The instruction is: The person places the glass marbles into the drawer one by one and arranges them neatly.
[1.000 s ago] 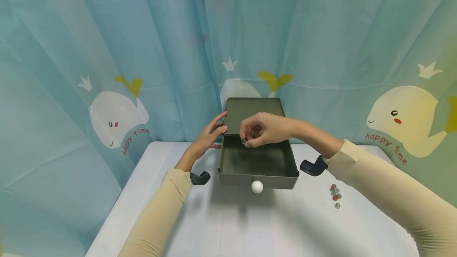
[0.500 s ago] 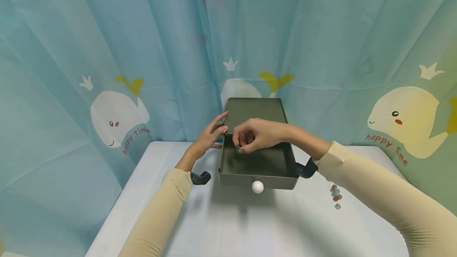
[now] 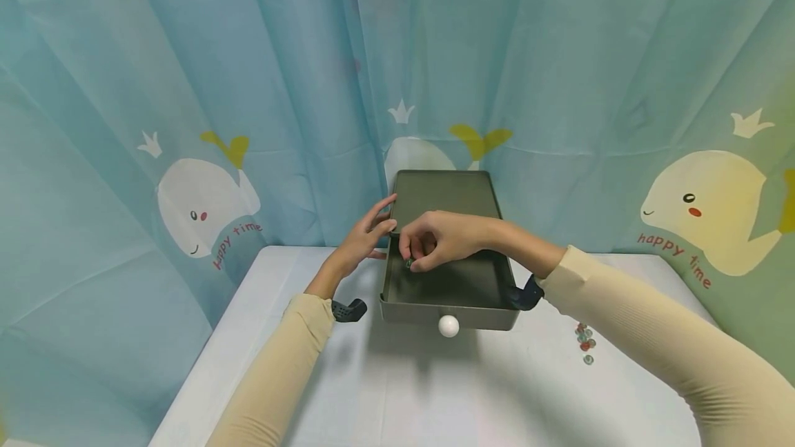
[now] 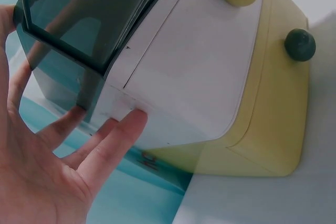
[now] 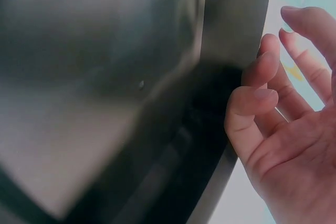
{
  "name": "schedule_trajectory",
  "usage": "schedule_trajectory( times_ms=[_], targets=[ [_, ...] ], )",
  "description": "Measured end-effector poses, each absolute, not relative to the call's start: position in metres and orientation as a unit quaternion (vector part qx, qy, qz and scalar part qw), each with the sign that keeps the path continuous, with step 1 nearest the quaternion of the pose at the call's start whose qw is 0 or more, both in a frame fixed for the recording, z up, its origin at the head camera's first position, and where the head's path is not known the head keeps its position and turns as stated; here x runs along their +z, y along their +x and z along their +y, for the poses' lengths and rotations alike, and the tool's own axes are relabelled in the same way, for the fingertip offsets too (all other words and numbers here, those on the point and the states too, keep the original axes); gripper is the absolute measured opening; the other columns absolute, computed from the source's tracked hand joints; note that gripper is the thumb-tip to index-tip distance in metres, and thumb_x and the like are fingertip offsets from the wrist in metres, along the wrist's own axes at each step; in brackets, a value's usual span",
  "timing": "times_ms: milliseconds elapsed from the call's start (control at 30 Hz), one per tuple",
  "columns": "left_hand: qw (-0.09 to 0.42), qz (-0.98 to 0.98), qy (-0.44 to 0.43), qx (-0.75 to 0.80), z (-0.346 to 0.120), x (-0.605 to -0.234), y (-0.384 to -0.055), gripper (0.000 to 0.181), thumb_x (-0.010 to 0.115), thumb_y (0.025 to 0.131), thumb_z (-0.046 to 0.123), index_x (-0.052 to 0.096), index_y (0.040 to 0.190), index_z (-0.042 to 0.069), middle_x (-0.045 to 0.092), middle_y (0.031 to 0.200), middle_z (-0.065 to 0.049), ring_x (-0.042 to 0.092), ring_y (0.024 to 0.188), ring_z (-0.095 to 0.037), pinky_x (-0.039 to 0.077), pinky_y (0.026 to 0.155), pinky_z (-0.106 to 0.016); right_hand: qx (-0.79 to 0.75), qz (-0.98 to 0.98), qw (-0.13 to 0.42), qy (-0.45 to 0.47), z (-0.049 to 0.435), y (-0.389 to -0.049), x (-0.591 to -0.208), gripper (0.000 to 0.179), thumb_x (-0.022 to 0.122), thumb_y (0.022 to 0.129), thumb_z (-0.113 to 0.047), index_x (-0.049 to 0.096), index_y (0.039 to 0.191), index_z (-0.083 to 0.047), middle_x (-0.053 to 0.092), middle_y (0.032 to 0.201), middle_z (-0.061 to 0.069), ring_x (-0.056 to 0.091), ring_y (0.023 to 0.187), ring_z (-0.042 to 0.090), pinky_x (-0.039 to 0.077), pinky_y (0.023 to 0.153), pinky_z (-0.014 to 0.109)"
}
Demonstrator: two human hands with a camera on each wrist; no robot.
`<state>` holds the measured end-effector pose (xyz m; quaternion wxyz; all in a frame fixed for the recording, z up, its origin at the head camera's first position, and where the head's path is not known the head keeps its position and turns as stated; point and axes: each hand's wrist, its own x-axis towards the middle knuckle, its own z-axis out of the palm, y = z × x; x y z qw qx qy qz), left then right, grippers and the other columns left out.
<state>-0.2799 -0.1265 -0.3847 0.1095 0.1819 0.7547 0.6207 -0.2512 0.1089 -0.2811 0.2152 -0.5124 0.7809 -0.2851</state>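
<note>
My right hand (image 3: 452, 234) pinches a small dark-green glass marble (image 3: 408, 263) between thumb and fingertip, above the left part of an open grey-green drawer (image 3: 413, 313). In the right wrist view the curled fingers (image 5: 247, 111) show beside the drawer wall, and the marble cannot be made out. The drawer has a white round knob (image 3: 448, 326) and extends from the top of a small cabinet (image 3: 442, 192). My left hand (image 3: 359, 241) rests with spread fingers against the cabinet's left side; the left wrist view shows its fingertips (image 4: 137, 119) touching that side.
Several red and green glass marbles (image 3: 585, 345) lie on the white table (image 3: 435, 399), right of the cabinet. Below the open drawer are a white drawer (image 4: 194, 66) with a yellow knob and a yellow drawer (image 4: 275, 114) with a dark-green knob. A blue curtain (image 3: 298, 88) hangs behind.
My right hand has moved left and toward the drawer front, slightly lower in the head view, with the marble still pinched. My left hand has kept its place on the cabinet.
</note>
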Motion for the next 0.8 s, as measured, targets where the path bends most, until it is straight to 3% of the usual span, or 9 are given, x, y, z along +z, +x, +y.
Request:
schedule_trajectory(
  times_ms=[600, 800],
  targets=[
    [0.107, 0.760, 0.185, 0.614, -0.1259, -0.3844, -0.2794, 0.061, 0.050, 0.106, 0.041, 0.026, 0.162, 0.042, 0.024, 0.167, -0.014, 0.040, 0.144, -0.042, 0.052, 0.095, -0.062, -0.286, 0.777, 0.220, -0.515, 0.1067, -0.2514, -0.2839, 0.009, 0.075, 0.094, -0.016, 0.069, 0.100, -0.014, 0.063, 0.080, -0.002, 0.060, 0.067, 0.017, 0.050, 0.065, 0.027],
    [0.106, 0.760, 0.185, 0.614, -0.1275, -0.3851, -0.2805, 0.061, 0.051, 0.105, 0.042, 0.028, 0.162, 0.042, 0.027, 0.165, -0.014, 0.043, 0.142, -0.041, 0.052, 0.094, -0.062, -0.282, 0.783, 0.209, -0.513, 0.1057, -0.2522, -0.2839, 0.027, 0.078, 0.092, -0.020, 0.068, 0.113, -0.007, 0.065, 0.083, -0.001, 0.061, 0.066, 0.016, 0.052, 0.067, 0.029]
  ],
)
